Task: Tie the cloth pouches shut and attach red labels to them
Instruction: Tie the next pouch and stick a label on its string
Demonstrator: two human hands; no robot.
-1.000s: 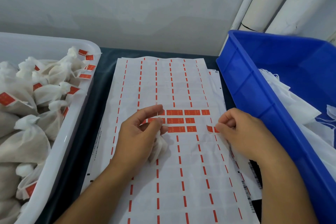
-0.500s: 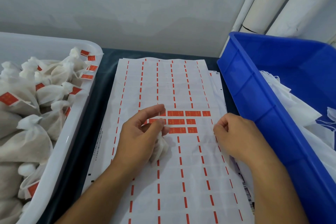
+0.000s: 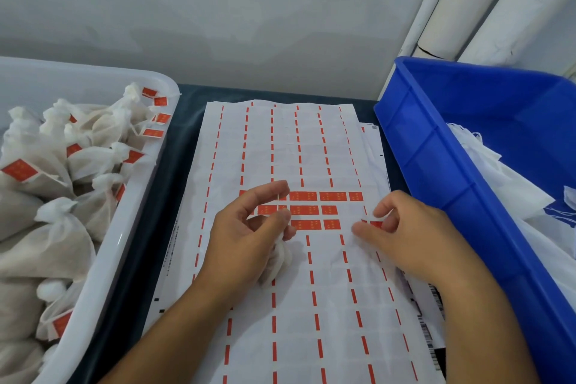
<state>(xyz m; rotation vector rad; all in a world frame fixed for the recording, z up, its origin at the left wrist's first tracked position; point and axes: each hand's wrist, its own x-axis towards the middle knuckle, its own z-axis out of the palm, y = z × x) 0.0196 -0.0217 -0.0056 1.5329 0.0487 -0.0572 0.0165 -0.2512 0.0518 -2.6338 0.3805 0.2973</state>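
A white label sheet (image 3: 311, 290) with red dashes lies on the dark table in front of me; a few rows of red labels (image 3: 307, 210) remain at its middle. My left hand (image 3: 246, 237) rests on the sheet and holds a small white cloth pouch (image 3: 277, 262) under its curled fingers, with a thin string between thumb and forefinger. My right hand (image 3: 411, 234) pinches a red label (image 3: 372, 223) at the sheet's right edge, lifted partly off the backing.
A white tray (image 3: 124, 227) at the left holds several tied pouches (image 3: 53, 243) with red labels. A blue bin (image 3: 452, 196) at the right holds loose white cloth pouches (image 3: 505, 184). White pipes (image 3: 461, 9) stand in the back right corner against the wall.
My right hand turned and raised its fingers, now showing a red label pinched at the sheet's edge. My left hand stayed in place on the pouch.
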